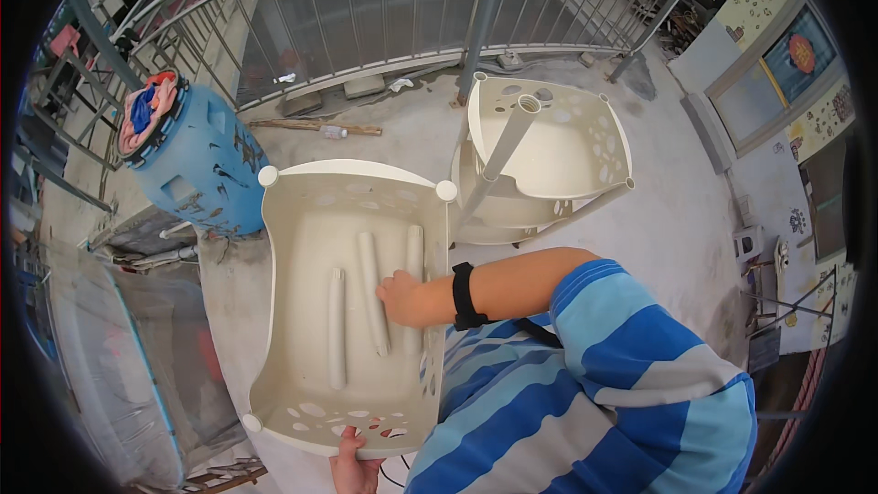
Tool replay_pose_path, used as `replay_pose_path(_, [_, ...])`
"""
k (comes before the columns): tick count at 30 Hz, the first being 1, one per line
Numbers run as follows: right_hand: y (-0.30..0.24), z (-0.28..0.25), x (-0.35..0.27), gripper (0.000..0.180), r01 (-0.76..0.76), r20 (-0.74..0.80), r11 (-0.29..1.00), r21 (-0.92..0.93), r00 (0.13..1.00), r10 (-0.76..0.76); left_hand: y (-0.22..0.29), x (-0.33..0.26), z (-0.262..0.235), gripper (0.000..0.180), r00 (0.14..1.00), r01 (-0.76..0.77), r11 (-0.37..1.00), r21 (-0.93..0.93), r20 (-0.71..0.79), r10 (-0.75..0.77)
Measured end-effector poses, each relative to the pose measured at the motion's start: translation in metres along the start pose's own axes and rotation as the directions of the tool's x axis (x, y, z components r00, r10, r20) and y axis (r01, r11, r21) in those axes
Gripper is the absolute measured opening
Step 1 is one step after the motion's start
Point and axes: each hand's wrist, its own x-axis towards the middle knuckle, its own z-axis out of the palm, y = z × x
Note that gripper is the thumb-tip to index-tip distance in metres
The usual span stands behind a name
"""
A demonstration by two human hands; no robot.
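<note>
A cream plastic storage basket (306, 220) with rounded cut-outs lies in front of me, white caps at its corners. Under its near rim, my left hand (355, 465) grips the edge with the thumb up. Three cream tubes lie inside it: a short left tube (337, 329), a middle tube (373, 293) and a right tube (415, 247). My right hand (402, 298) reaches in from the right, its fingers closed around the right tube and close beside the middle one. The palm side is hidden.
Beyond, to the right, stands another cream basket unit (549, 151) with an upright tube (503, 151). A blue barrel (197, 160) with cloths (151, 110) on top is at left. A metal railing (366, 9) runs along the back. Clear plastic sheeting (110, 357) hangs at lower left.
</note>
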Motion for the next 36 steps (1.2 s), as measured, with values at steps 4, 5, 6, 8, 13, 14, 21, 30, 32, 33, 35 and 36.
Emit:
replay_pose_path(4, [0.010, -0.013, -0.016, 0.029, 0.097, -0.293, 0.992, -0.086, 0.949, -0.119, -0.002, -0.002, 0.005, 0.061, 0.999, -0.038, 0.999, 0.014, -0.029, 0.039])
replay_pose_path(5, [0.012, -0.027, -0.021, 0.030, 0.138, -0.393, 0.990, 0.006, 0.911, -0.125, -0.005, 0.003, -0.003, 0.061, 0.998, -0.055, 0.998, 0.008, -0.032, 0.056])
replay_pose_path(6, [0.016, -0.047, -0.034, 0.032, 0.194, -0.483, 0.977, 0.088, 0.866, -0.129, -0.007, 0.004, 0.000, 0.061, 0.997, -0.072, 0.997, -0.007, -0.037, 0.072])
replay_pose_path(8, [0.031, -0.092, -0.073, 0.038, 0.411, -0.654, 0.795, 0.446, 0.756, -0.024, 0.003, 0.000, 0.022, 0.058, 0.991, -0.128, 0.992, 0.006, -0.048, 0.128])
replay_pose_path(13, [0.104, -0.141, -0.233, 0.029, 0.866, -0.802, 0.326, 0.380, 0.133, 0.582, 0.039, -0.021, 0.116, 0.053, 0.962, -0.251, 0.967, -0.049, -0.119, 0.244])
replay_pose_path(14, [0.128, -0.136, -0.263, 0.024, 0.896, -0.745, 0.328, 0.298, 0.003, 0.667, 0.041, -0.019, 0.121, 0.051, 0.963, -0.251, 0.966, -0.059, -0.112, 0.243])
replay_pose_path(21, [0.186, -0.130, -0.288, 0.022, 0.721, -0.674, 0.456, 0.523, 0.022, 0.738, 0.026, -0.019, 0.150, 0.035, 0.930, -0.339, 0.932, -0.130, -0.196, 0.311])
replay_pose_path(30, [0.201, -0.124, -0.354, 0.053, 0.885, -0.707, 0.045, 0.463, 0.339, 0.621, 0.016, -0.020, 0.153, 0.026, 0.899, -0.396, 0.902, -0.171, -0.269, 0.344])
replay_pose_path(32, [0.200, -0.124, -0.365, 0.058, 0.928, -0.731, -0.198, 0.316, 0.371, 0.573, 0.023, -0.017, 0.150, 0.030, 0.913, -0.370, 0.913, -0.173, -0.249, 0.323])
replay_pose_path(33, [0.198, -0.119, -0.364, 0.062, 0.918, -0.753, -0.318, 0.239, 0.382, 0.536, 0.025, -0.016, 0.149, 0.033, 0.917, -0.360, 0.917, -0.171, -0.246, 0.314])
replay_pose_path(35, [0.188, -0.107, -0.360, 0.064, 0.922, -0.698, -0.333, 0.197, 0.370, 0.613, 0.029, -0.014, 0.147, 0.038, 0.922, -0.346, 0.923, -0.169, -0.242, 0.301])
replay_pose_path(36, [0.182, -0.102, -0.359, 0.061, 0.923, -0.664, -0.226, 0.311, 0.381, 0.644, 0.031, -0.012, 0.147, 0.040, 0.921, -0.347, 0.923, -0.168, -0.247, 0.301])
